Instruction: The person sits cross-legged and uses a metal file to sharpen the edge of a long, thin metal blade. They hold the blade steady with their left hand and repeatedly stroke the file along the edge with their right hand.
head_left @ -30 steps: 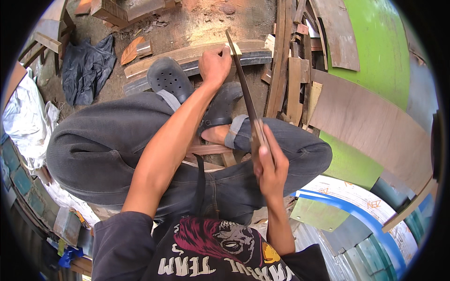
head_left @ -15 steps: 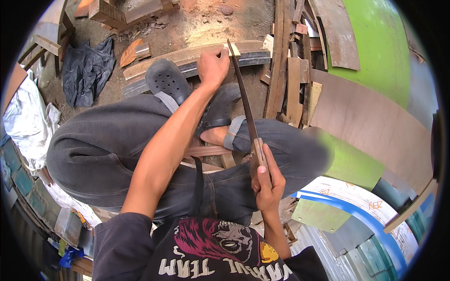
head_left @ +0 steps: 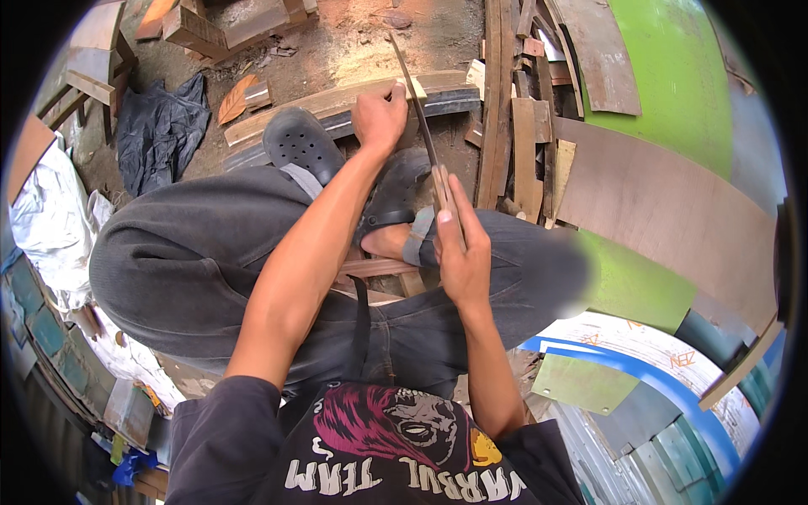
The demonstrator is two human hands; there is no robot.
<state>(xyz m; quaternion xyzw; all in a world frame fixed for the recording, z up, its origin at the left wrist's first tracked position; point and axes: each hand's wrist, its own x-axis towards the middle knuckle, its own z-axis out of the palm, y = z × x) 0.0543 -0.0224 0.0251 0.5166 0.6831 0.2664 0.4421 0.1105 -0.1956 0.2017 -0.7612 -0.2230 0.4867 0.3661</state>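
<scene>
Nearest, the right hand (head_left: 463, 252) grasps the saw (head_left: 422, 116) by its handle, blade pointing forward. Farther, near 2 dark shoes (head_left: 301, 145), the left hand (head_left: 379, 119) has curled fingers beside a pale wood piece (head_left: 420, 87); if they grip it, I cannot tell. Behind lies a long plank (head_left: 328, 101).

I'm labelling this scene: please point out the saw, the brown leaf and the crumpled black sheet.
Saw (head_left: 424, 122): head view, on the blade.
Brown leaf (head_left: 237, 99): head view, near the centre of its upper surface.
Crumpled black sheet (head_left: 162, 130): head view, on its wrinkled middle.
</scene>
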